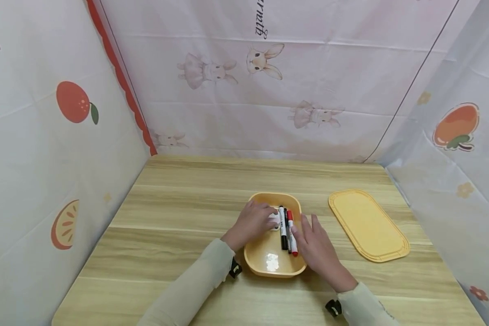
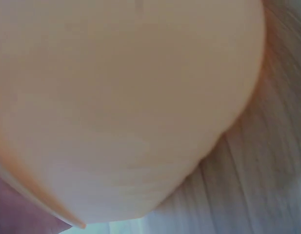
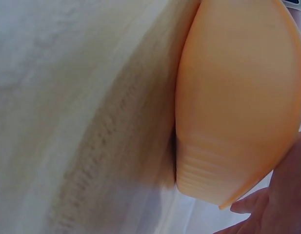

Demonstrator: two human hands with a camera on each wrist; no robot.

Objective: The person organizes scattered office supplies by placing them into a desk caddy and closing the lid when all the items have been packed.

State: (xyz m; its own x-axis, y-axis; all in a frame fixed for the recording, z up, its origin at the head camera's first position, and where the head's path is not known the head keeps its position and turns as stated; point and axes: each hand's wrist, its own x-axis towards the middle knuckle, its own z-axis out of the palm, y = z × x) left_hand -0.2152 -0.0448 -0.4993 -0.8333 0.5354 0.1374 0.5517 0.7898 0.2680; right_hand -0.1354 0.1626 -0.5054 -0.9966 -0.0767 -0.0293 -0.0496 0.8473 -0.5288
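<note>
A yellow plastic box stands on the table in the head view. Inside it, at the right, lie a black-and-white marker, a darker pen beside it, and a red-and-white marker. My left hand reaches over the box's left rim and pinches a small white item between thumb and fingers; its kind is unclear. With fingers extended, my right hand rests at the right rim, its thumb near the red marker. Both wrist views mostly show the box's outer walls.
A flat yellow lid lies on the wooden table, right of the box. Printed cloth hangs behind the table and along both sides.
</note>
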